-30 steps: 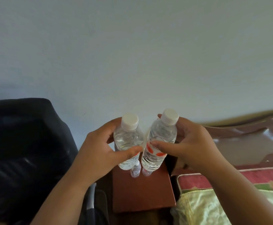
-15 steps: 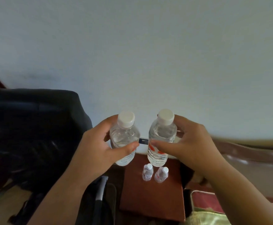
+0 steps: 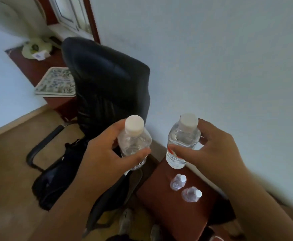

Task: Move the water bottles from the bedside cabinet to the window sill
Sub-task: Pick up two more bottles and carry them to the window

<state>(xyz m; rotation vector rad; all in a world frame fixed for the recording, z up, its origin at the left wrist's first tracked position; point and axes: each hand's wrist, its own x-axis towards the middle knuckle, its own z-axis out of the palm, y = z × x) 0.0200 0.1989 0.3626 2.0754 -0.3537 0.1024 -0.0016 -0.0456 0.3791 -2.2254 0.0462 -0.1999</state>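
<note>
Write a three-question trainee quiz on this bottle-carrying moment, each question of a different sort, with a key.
1. True or false: the left hand holds a capped water bottle lifted off the bedside cabinet.
2. How many bottles stand on the cabinet top? A) none B) two C) four
3. Fill in: the bottle in the right hand, which bears a red label, has a ____ cap.

Key
1. True; thumb and fingers wrap its body.
2. B; two small bottles stand near its back edge.
3. White.
</note>
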